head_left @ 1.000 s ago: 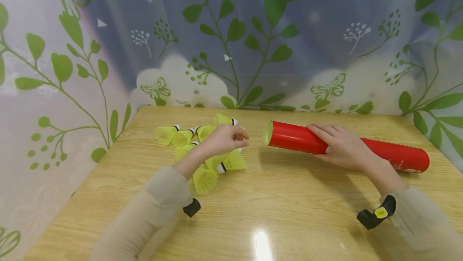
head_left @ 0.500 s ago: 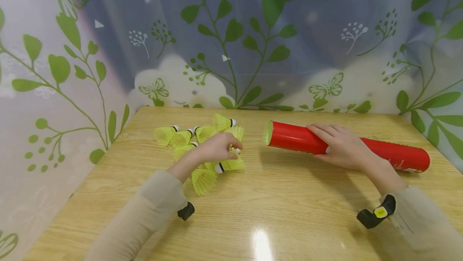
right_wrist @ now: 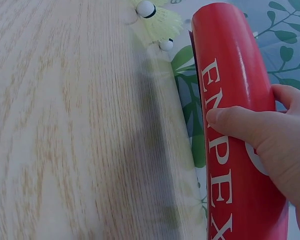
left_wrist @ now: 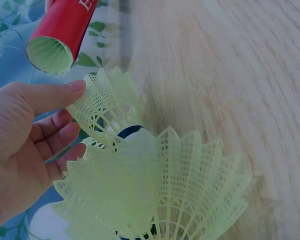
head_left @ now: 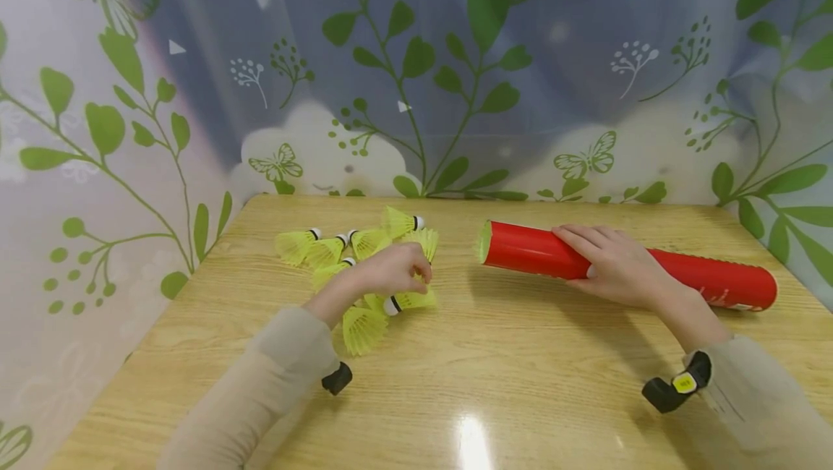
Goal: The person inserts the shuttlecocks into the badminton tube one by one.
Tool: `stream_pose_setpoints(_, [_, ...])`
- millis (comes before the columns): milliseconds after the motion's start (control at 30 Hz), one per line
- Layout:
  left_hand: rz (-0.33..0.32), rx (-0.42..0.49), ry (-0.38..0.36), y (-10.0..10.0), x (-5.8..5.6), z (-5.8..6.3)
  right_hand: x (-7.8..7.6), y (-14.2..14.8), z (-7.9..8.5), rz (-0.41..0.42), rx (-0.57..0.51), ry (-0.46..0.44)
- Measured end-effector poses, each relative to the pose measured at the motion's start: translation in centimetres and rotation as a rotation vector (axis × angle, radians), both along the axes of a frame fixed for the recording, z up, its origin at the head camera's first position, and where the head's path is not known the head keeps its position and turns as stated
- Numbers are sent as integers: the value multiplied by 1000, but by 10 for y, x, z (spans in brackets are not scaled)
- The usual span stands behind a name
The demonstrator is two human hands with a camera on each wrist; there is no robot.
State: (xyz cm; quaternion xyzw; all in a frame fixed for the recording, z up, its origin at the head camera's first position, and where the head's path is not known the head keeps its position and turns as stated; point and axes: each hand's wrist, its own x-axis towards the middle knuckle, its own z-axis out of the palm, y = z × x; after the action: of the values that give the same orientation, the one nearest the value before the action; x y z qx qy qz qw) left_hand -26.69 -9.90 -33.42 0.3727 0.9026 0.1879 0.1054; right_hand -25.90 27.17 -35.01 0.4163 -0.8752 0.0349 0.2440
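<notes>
Looks like the pick-up step: left hand [head_left: 393, 268] has its thumb at a birdie [left_wrist: 115, 95] mid-frame, can't tell if it's pinched. Right hand [head_left: 621, 271] is wrapped round the tube [head_left: 530, 247], right of frame. Next probably wants a light, no-squash grip.

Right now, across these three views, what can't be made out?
How many shuttlecocks there are: head view, the left grip covers part of the group.
What lies deep in the tube: left wrist view, a skirt at its mouth hides it.
The end of the lettering: right wrist view, cut off by the bottom edge.
Whether the left grip pinches a shuttlecock: head view, its back hides the contact; left wrist view leaves it unclear.
</notes>
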Motion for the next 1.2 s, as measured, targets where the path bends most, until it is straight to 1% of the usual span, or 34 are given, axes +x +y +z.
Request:
stream_pose_setpoints(67, [-11,24,14,0,-1,1,0,0,0,-2,0,-1])
stream_pose_setpoints(133, [-4,51,20,-1,-3,1,0,1,0,-4,2,-3])
stream_pose_setpoints(200, [16,86,21,-1,-5,1,0,2,-1,-6,4,-6])
stream_pose_setpoints(300, [63,147,11,-2,-7,2,1,2,-1,-9,4,-11])
stream_pose_setpoints(467, [100,219,27,-3,-7,5,0,2,-2,-2,0,-6])
stream_pose_setpoints(667, [170,248,0,-2,-6,6,2,2,-1,-5,0,-13])
stream_pose_setpoints(767, [186,266,-1,-2,-6,5,3,3,-1,-8,1,-14])
stream_pose_setpoints(1000, [257,307,-47,-1,-5,6,2,3,-1,-9,-7,-9])
stream_pose_setpoints(1133, [290,338,-37,-1,-5,7,2,2,-1,-12,-7,-11])
stream_pose_setpoints(1200, [308,353,-20,-1,-5,8,2,2,-1,-16,-6,-13])
